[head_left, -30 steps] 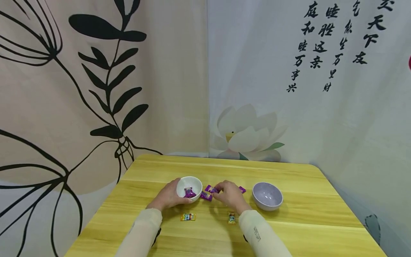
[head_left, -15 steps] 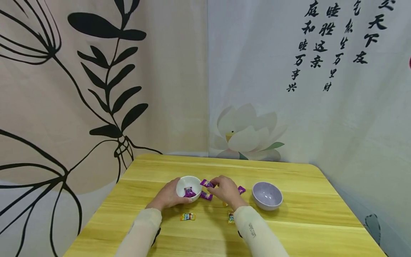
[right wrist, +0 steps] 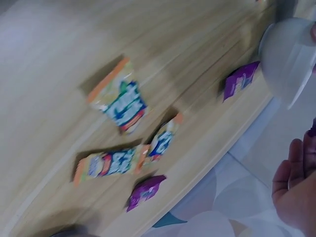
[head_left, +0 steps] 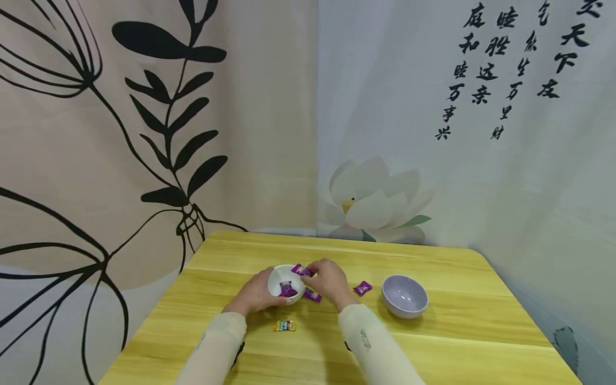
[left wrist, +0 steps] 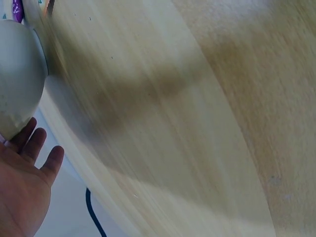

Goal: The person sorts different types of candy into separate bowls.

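My left hand (head_left: 258, 293) grips the white bowl (head_left: 274, 278) from its left side, thumb at the near rim. A purple-wrapped candy (head_left: 287, 289) lies inside the bowl. Between thumb and fingers, my right hand (head_left: 332, 280) pinches another purple-wrapped candy (head_left: 300, 269), held at the bowl's far right rim. One more purple candy (head_left: 313, 295) lies on the table close to the bowl's right side, below the right hand. From below, the left wrist view catches the bowl's outer wall (left wrist: 19, 74) and fingers (left wrist: 34, 143) against it.
A lavender bowl (head_left: 405, 294) stands to the right, with a purple candy (head_left: 362, 288) left of it. A yellow-wrapped candy (head_left: 285, 325) lies nearer the front of the wooden table (head_left: 462, 342). Several yellow-orange packets (right wrist: 121, 98) show in the right wrist view.
My right hand has lifted a purple candy off the table and carried it left to the white bowl's rim. The left hand keeps its hold on the bowl.
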`<control>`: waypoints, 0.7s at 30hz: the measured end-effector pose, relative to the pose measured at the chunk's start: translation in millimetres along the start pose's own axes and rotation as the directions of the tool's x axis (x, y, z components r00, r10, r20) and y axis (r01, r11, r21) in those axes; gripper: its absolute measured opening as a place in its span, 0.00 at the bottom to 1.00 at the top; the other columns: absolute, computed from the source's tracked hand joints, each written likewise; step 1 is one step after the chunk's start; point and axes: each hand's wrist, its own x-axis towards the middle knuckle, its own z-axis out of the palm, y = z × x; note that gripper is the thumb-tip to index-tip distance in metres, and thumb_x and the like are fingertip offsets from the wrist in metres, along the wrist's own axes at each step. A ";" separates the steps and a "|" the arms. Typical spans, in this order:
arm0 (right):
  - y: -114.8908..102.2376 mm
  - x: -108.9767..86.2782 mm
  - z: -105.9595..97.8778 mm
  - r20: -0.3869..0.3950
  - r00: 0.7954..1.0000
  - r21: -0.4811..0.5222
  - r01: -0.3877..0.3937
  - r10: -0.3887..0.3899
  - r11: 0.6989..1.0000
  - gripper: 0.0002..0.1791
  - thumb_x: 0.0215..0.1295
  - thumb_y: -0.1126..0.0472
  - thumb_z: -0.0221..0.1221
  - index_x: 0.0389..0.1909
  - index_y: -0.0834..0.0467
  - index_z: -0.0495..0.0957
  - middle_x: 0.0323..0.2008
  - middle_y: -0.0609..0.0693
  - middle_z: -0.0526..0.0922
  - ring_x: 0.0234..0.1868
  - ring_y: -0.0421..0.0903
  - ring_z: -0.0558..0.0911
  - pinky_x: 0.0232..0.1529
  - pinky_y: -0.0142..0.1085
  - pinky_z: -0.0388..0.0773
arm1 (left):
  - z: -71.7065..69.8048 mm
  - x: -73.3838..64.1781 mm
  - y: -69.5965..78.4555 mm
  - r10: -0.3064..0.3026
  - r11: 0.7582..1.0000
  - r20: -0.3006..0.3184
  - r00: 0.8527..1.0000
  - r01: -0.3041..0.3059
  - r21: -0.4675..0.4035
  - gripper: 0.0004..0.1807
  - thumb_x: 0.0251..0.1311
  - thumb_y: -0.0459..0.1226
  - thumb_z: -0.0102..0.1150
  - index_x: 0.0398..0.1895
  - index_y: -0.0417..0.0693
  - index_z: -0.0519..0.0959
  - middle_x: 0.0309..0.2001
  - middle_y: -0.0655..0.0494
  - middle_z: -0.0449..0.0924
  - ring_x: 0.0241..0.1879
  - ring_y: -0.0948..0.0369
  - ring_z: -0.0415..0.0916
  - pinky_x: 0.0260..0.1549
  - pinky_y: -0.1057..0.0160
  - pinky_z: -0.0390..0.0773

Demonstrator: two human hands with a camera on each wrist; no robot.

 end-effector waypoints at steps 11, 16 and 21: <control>-16.4 13.1 17.2 0.003 0.999 -0.022 0.042 -0.042 0.999 0.17 0.60 0.48 0.68 0.43 0.56 0.87 0.37 0.47 0.83 0.40 0.47 0.81 0.47 0.45 0.79 | -1.2 -0.8 2.4 0.042 0.999 0.010 0.999 -0.042 -0.005 0.53 0.39 0.58 0.79 0.66 0.42 0.67 0.51 0.48 0.76 0.44 0.54 0.75 0.45 0.51 0.76; -23.1 15.8 25.2 0.024 0.999 -0.023 0.041 -0.040 0.999 0.19 0.60 0.48 0.68 0.45 0.56 0.87 0.39 0.49 0.84 0.41 0.48 0.81 0.49 0.46 0.78 | -1.0 -2.1 2.3 0.029 1.000 0.014 0.999 -0.030 0.008 0.52 0.40 0.59 0.78 0.66 0.45 0.67 0.52 0.50 0.76 0.44 0.55 0.74 0.44 0.53 0.75; -25.3 17.2 29.6 0.025 0.997 -0.030 0.070 -0.070 0.997 0.22 0.63 0.46 0.65 0.50 0.59 0.85 0.42 0.52 0.85 0.44 0.52 0.82 0.49 0.48 0.79 | -1.6 -1.6 0.0 0.026 1.000 0.016 1.000 -0.026 0.013 0.50 0.40 0.60 0.77 0.64 0.45 0.68 0.49 0.52 0.76 0.43 0.56 0.74 0.44 0.52 0.76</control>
